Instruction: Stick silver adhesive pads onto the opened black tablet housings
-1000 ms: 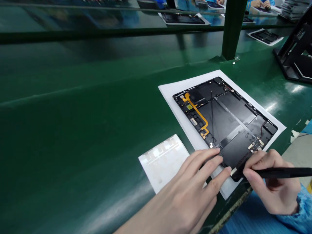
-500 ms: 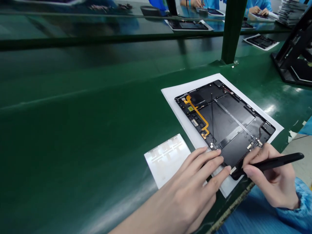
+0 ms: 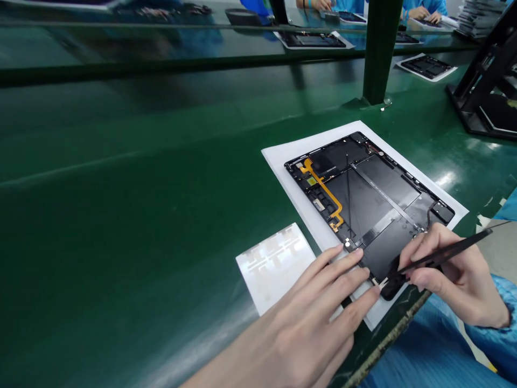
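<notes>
An opened tablet (image 3: pixel 383 188) lies flat on a white sheet (image 3: pixel 278 156), its black inside facing up. An orange flex cable (image 3: pixel 329 196) runs along its left side, and a grey ribbon strip (image 3: pixel 383 191) crosses the middle. Fingers spread, my left hand (image 3: pixel 311 323) rests on the tablet's near left edge. My right hand (image 3: pixel 448 275) is closed round slim black tweezers (image 3: pixel 448 250), whose light tips reach the near corner, close to my left index finger. Beside my left hand is a white sticker sheet (image 3: pixel 274 264) with pale shapes, partly covered by the hand.
A green post (image 3: pixel 377 59) rises behind the tablet. Another opened tablet (image 3: pixel 428 66) lies on paper farther back, near a black stand (image 3: pixel 484 91). Beyond the ledge, co-workers' hands (image 3: pixel 424 13) are busy with tablets. The green table's worn front edge (image 3: pixel 388 339) runs below my hands.
My right hand has turned the tweezers, tilting their back end upward, and their tips now show at the near corner. My left hand stays on the tablet's edge. The view has shifted slightly.
</notes>
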The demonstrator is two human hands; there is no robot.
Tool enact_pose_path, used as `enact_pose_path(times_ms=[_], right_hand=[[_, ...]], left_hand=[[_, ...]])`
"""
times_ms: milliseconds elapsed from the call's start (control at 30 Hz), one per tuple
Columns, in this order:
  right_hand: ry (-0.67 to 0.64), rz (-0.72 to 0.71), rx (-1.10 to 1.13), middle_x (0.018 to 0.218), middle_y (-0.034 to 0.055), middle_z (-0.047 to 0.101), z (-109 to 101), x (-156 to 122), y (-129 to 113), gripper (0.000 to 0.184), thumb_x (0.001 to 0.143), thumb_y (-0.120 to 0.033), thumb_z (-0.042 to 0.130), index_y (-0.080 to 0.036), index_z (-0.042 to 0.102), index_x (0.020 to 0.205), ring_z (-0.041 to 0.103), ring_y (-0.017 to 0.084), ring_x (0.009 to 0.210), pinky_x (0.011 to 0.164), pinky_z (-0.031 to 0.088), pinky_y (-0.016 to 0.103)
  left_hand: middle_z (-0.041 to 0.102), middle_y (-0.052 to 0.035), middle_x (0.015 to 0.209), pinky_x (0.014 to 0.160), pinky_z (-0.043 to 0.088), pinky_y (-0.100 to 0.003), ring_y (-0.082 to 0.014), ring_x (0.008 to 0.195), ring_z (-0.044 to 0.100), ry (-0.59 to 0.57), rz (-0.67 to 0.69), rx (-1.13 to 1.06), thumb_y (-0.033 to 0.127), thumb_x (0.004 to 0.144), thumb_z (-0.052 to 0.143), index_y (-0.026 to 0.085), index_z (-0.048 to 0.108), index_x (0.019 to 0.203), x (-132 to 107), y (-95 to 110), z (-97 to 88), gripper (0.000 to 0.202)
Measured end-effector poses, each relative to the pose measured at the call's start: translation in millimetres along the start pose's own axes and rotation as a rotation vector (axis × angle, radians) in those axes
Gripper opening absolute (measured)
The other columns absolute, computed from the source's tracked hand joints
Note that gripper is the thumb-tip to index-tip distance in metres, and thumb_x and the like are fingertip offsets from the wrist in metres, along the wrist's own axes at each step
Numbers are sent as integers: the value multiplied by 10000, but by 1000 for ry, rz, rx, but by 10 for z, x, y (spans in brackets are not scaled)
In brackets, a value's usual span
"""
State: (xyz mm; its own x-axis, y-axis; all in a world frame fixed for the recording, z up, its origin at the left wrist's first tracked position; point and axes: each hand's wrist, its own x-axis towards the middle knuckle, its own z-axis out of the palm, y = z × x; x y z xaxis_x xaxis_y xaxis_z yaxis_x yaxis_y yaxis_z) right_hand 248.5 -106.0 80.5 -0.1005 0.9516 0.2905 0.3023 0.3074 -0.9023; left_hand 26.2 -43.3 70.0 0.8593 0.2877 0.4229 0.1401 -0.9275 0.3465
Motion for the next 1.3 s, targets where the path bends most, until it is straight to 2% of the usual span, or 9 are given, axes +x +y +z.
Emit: enact_pose_path(times_ms=[100,267,500,833,900,1000,1100,1200,1300], right_hand=[[-64,-12,-22,780,24,624,-50,61,-9,80,887,-180,594,-208,520,876,602,159,654,575,486,275],[-101,5,-73,760,21,623,-53,89,-16,96,896,-217,584,-211,496,856,594,157,632,564,479,278],[-136,44,-76,746,30,607,-52,108,-36,102,905,-229,566,-212,483,847,602,170,647,532,483,277],[-152,21,-84,721,16,554,11,137,-62,117,902,-208,536,-219,434,845,541,153,591,510,457,277],[-129,9,-87,717,12,546,20,136,-57,118,901,-201,535,-218,438,837,526,147,579,509,446,278],[-65,19,-37,718,14,554,23,107,-35,104,900,-205,553,-218,470,838,531,152,589,515,438,283],[112,41,88,740,1,561,26,55,1,85,909,-188,556,-220,513,844,505,121,548,483,408,254],[250,80,165,752,-17,547,35,9,35,99,913,-182,564,-221,545,824,430,81,480,422,349,221],[268,102,208,755,-12,547,38,-9,58,102,909,-180,577,-213,561,814,416,73,479,387,309,202]], left_hand=[[670,-81,1118,1150,314,-402,-217,1262,487,102,3,3,138,975,397,121,661,1105,25,5,32,294],[669,-71,1149,1138,326,-414,-233,1264,492,-38,18,30,140,980,411,124,652,1140,37,-12,-52,289],[695,-69,1095,1122,357,-430,-238,1229,532,-6,3,10,138,979,420,128,682,1080,64,-4,-77,281],[689,-47,1092,1160,283,-382,-209,1221,529,19,14,43,125,973,430,118,667,1075,63,7,-92,259],[679,-44,1108,1163,267,-382,-212,1216,526,-15,38,45,103,961,420,118,654,1106,53,-3,-76,276],[663,-48,1111,1162,244,-415,-229,1221,506,1,31,55,64,941,356,131,634,1143,25,0,11,350],[640,-68,1098,1140,259,-454,-255,1218,485,58,-17,52,58,929,317,138,619,1151,-9,30,116,383],[618,-86,1088,1103,298,-465,-266,1200,470,20,-22,36,40,905,322,133,585,1171,-9,59,150,386],[596,-93,1090,1077,325,-458,-262,1176,466,-35,-11,50,1,880,310,130,553,1193,33,62,117,416]])
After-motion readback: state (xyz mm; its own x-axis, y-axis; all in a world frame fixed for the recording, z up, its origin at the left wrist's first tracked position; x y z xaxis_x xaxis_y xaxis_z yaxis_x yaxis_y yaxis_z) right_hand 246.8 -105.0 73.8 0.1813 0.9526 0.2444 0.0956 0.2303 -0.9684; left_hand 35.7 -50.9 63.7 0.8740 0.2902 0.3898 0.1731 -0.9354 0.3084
